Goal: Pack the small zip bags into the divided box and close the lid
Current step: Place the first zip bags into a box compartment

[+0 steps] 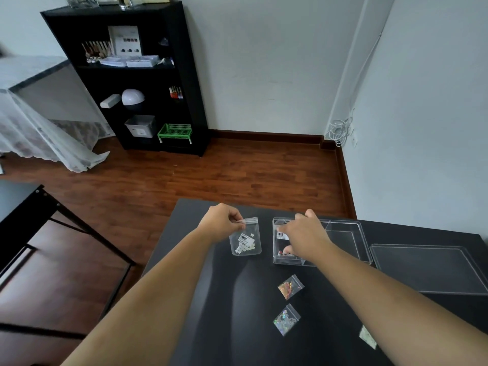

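A clear divided box (343,233) stands open on the black table (237,326). My right hand (303,236) reaches into its left compartment and grips a small zip bag (282,235) with a barcode label and dark bits. My left hand (221,220) pinches the top edge of a zip bag of white beads (245,244), hanging upright just left of the box. Two glittery zip bags (290,286) (286,318) lie on the table nearer me. Another bag (367,336) peeks out beside my right forearm, partly hidden.
The clear lid (427,270) lies flat on the table to the right of the box. The table's left edge runs diagonally past my left forearm. A black shelf unit (137,80) and a black desk frame (52,220) stand on the wooden floor beyond.
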`<state>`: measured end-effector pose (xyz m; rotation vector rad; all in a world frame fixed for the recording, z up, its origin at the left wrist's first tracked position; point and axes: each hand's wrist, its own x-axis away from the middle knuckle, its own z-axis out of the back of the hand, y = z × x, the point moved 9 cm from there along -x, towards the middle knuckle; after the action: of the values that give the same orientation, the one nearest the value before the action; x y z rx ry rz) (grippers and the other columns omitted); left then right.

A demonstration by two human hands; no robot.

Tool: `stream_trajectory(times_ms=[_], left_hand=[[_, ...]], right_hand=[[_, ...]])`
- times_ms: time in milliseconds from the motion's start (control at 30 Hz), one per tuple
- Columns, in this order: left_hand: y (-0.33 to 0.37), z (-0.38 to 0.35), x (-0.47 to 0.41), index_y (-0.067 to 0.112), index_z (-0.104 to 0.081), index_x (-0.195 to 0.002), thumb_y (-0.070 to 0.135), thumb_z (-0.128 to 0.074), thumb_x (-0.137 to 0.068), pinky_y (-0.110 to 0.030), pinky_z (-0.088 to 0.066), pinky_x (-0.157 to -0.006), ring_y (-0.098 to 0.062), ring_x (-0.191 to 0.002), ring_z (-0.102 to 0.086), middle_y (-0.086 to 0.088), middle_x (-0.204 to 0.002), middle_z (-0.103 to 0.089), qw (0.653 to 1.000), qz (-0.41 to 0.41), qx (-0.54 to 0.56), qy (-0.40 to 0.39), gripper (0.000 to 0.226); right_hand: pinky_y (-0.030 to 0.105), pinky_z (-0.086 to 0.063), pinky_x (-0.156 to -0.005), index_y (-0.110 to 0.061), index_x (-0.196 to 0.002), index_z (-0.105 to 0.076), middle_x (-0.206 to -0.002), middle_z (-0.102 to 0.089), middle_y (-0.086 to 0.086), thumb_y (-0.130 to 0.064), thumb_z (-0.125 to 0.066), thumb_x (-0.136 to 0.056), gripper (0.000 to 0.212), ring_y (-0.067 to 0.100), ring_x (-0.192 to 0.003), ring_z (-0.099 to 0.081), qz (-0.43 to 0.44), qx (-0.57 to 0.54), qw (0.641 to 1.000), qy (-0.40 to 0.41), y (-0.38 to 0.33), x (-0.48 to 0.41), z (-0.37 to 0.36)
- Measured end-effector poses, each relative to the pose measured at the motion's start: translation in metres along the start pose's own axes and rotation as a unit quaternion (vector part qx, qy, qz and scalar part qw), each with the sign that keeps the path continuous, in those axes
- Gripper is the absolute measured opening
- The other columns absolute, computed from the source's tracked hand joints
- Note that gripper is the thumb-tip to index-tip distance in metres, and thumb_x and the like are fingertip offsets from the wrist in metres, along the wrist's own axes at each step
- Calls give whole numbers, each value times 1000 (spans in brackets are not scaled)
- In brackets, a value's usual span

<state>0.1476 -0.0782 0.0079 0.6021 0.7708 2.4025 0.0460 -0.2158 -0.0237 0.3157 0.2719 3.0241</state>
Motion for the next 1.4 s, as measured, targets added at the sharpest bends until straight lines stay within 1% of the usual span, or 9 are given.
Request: stream_trajectory(times_ms=[400,500,600,667,733,867,967,1067,1400], left_hand=[[0,-1,-3,20,-73,-74,23,-73,-77,-14,-40,-58,-1,-70,-56,14,-66,-64,1000,1,28,-5,4],[13,4,-5,17,-73,-76,23,-74,-77,-4,-35,-49,8,-57,-53,16,-61,-61,999,-19,41,-10,6],[34,6,-7,13,-73,-76,23,-75,-77,-2,-34,-46,15,-45,-47,17,-54,-55,997,-45,53,-15,10],[49,5,-10,13,-73,-76,24,-76,-76,-2,-34,-46,13,-43,-46,18,-49,-53,996,-59,58,-18,11],[65,-1,-12,13,-73,-76,24,-76,-76,-2,-33,-45,12,-42,-45,18,-45,-52,995,-73,61,-23,11],[82,-12,-18,15,-71,-85,20,-78,-72,-9,-41,-59,-2,-66,-56,9,-68,-65,995,-89,41,-17,16],[70,-33,-20,19,-61,-110,25,-84,-64,-34,-50,-89,-18,-101,-59,-1,-110,-67,996,-73,-21,-55,52],[45,-57,-17,24,-43,-134,31,-88,-56,-39,-40,-105,-20,-125,-47,-1,-137,-52,994,-33,-13,-107,90],[29,-92,-17,33,-38,-133,29,-91,-48,-33,-32,-109,-15,-129,-42,8,-136,-53,988,-39,65,-135,101]], right_hand=[[44,-26,-100,-32,-117,-63,-110,-69,-3,-50,-55,-87,36,20,-110,-50,4,14,998,-59,-3,-3,-8],[41,-22,-96,-34,-110,-66,-99,-72,-8,-33,-50,-93,24,15,-103,-52,-28,-127,991,-11,9,-3,15],[35,-29,-91,-38,-88,-71,-91,-73,-13,-31,-56,-85,16,10,-92,-61,-80,-394,915,14,32,-2,42],[27,-44,-74,-34,-76,-71,-88,-75,-8,-33,-67,-77,5,5,-75,-63,-62,-517,853,-25,30,1,49],[25,-41,-54,-21,-71,-70,-75,-73,-3,-32,-74,-75,12,4,-55,-52,-70,-532,844,-19,32,6,52],[29,-46,-54,-20,-71,-70,-70,-69,-3,-30,-74,-78,13,12,-58,-57,-154,-505,849,34,59,13,44],[37,-53,-73,-27,-68,-67,-71,-67,-8,-29,-72,-81,14,19,-75,-64,-192,-486,850,65,77,19,37],[48,-49,-90,-24,-73,-68,-76,-66,-5,-29,-70,-83,11,20,-82,-62,-220,-463,855,77,82,21,27],[45,-43,-94,-20,-70,-71,-77,-68,-9,-31,-72,-80,15,19,-87,-62,-236,-457,855,73,71,14,-11]])
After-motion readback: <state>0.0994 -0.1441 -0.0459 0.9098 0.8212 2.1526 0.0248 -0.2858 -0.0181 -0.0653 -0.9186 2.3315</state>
